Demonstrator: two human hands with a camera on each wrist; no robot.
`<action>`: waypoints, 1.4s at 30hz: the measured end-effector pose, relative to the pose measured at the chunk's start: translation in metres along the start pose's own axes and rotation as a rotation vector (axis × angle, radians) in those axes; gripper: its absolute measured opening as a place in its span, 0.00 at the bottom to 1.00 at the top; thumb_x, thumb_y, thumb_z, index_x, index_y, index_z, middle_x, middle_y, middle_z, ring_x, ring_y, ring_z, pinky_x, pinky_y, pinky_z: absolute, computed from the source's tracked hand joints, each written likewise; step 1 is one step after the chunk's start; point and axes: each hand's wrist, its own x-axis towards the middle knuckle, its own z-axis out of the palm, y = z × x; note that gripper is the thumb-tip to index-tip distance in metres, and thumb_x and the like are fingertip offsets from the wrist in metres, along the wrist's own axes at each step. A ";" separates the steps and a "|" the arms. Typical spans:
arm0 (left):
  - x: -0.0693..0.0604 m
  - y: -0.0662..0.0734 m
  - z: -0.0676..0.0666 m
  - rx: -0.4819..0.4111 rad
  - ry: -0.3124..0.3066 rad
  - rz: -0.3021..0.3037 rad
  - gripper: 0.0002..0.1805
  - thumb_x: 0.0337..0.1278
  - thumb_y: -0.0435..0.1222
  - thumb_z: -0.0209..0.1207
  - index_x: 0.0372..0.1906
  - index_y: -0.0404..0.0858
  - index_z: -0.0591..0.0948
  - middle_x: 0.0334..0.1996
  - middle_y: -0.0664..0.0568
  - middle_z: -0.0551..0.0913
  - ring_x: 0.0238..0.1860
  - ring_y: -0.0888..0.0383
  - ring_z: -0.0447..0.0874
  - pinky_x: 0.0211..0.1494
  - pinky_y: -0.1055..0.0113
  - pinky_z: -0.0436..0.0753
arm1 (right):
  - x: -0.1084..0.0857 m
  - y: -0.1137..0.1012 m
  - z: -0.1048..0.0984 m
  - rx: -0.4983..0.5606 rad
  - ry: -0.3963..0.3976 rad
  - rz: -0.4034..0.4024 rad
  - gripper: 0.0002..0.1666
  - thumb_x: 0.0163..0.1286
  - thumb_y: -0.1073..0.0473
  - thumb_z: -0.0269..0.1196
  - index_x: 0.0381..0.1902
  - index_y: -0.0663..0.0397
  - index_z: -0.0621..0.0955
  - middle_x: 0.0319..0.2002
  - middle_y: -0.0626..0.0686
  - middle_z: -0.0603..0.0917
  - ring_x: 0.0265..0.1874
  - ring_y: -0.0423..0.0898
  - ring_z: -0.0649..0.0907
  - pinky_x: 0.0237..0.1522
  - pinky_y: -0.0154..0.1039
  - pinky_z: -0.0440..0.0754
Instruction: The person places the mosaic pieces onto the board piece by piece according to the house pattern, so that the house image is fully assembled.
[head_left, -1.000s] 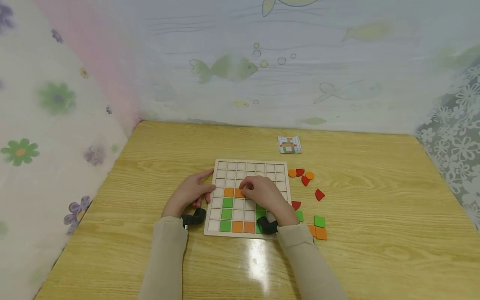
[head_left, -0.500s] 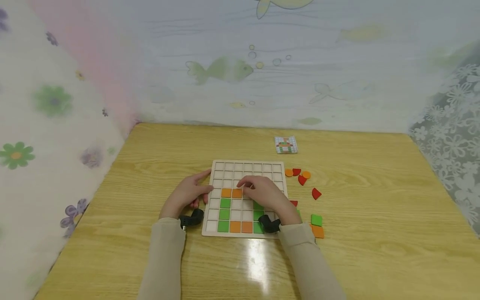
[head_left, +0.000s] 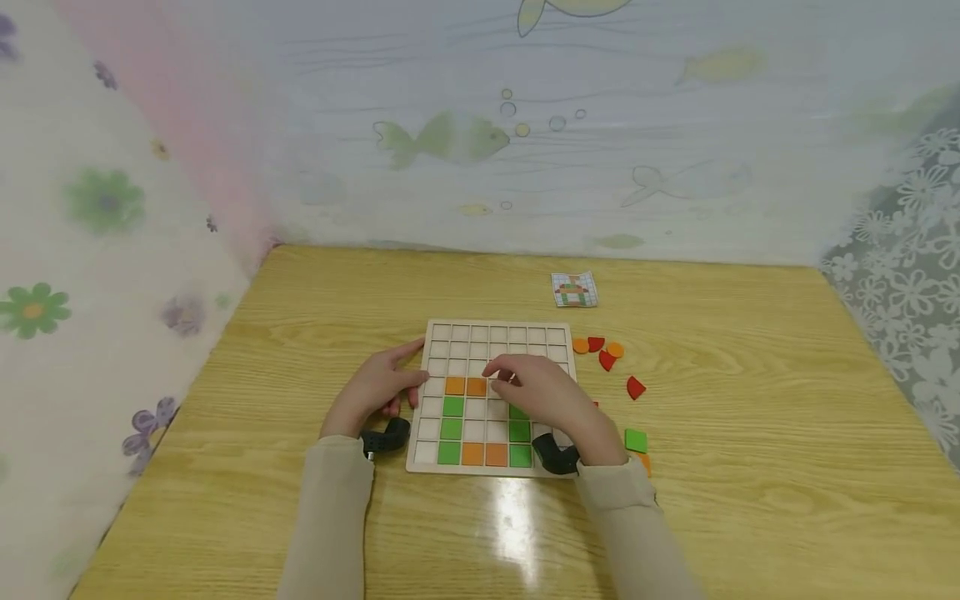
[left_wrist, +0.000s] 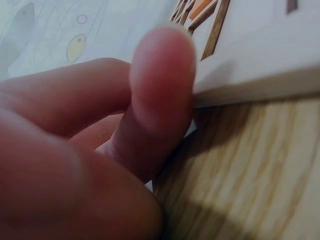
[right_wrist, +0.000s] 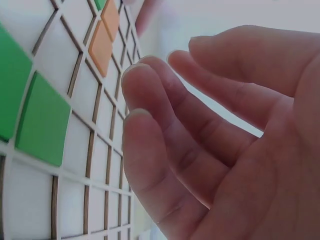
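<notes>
A pale wooden grid board lies flat on the table. Two orange squares sit side by side in one of its rows. Below them, green squares fill cells in two columns, and two more orange squares lie in the nearest row. My left hand touches the board's left edge with its fingertips. Over the middle of the board, just right of the upper orange pair, hovers my right hand. Its fingers are loosely bent; the right wrist view shows nothing between them.
Right of the board lie red quarter-circle pieces, orange discs and a green square. An orange piece is partly hidden by the right sleeve. A small pattern card lies behind the board. Patterned sheets surround the table.
My right fingers have let go of the second orange square, which stays in its cell. That hand has shifted slightly right. My left hand stays at the board's edge.
</notes>
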 end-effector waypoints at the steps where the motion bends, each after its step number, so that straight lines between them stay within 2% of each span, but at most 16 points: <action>1: 0.000 0.000 0.000 -0.001 -0.001 0.000 0.32 0.54 0.42 0.58 0.64 0.62 0.61 0.17 0.40 0.78 0.06 0.59 0.61 0.09 0.70 0.65 | -0.002 0.000 -0.001 0.003 -0.001 -0.006 0.12 0.64 0.53 0.55 0.44 0.43 0.79 0.32 0.39 0.77 0.32 0.38 0.74 0.36 0.36 0.72; 7: 0.001 0.001 0.000 0.015 -0.004 0.012 0.33 0.54 0.41 0.58 0.65 0.59 0.60 0.17 0.40 0.78 0.06 0.59 0.62 0.09 0.69 0.66 | -0.016 -0.002 -0.006 0.063 -0.002 -0.047 0.13 0.65 0.52 0.54 0.45 0.43 0.79 0.32 0.38 0.78 0.31 0.38 0.75 0.35 0.36 0.73; 19: 0.000 0.002 0.000 0.008 0.000 0.010 0.32 0.55 0.41 0.58 0.65 0.59 0.60 0.16 0.41 0.78 0.06 0.59 0.62 0.09 0.69 0.66 | -0.043 0.008 -0.012 0.060 -0.001 -0.056 0.12 0.65 0.53 0.55 0.44 0.44 0.79 0.32 0.38 0.77 0.31 0.38 0.74 0.35 0.37 0.73; 30: 0.000 0.001 0.000 0.024 -0.002 0.033 0.32 0.55 0.42 0.57 0.64 0.60 0.60 0.17 0.40 0.78 0.06 0.59 0.62 0.10 0.68 0.67 | -0.062 0.029 -0.017 -0.017 0.022 -0.009 0.11 0.64 0.54 0.57 0.43 0.45 0.80 0.31 0.38 0.77 0.30 0.37 0.74 0.35 0.37 0.73; 39: 0.000 0.002 -0.001 0.045 -0.007 0.036 0.32 0.56 0.41 0.56 0.65 0.58 0.59 0.16 0.41 0.78 0.06 0.59 0.62 0.10 0.68 0.68 | -0.074 0.042 -0.018 -0.136 0.061 -0.033 0.10 0.62 0.56 0.58 0.41 0.47 0.80 0.28 0.38 0.76 0.28 0.36 0.73 0.34 0.35 0.73; 42: 0.001 0.001 0.000 0.036 -0.009 0.033 0.32 0.55 0.41 0.57 0.65 0.58 0.60 0.16 0.41 0.78 0.06 0.59 0.62 0.10 0.68 0.68 | -0.079 0.049 -0.018 -0.144 0.065 -0.029 0.07 0.62 0.57 0.59 0.39 0.47 0.80 0.28 0.38 0.76 0.28 0.36 0.72 0.34 0.36 0.73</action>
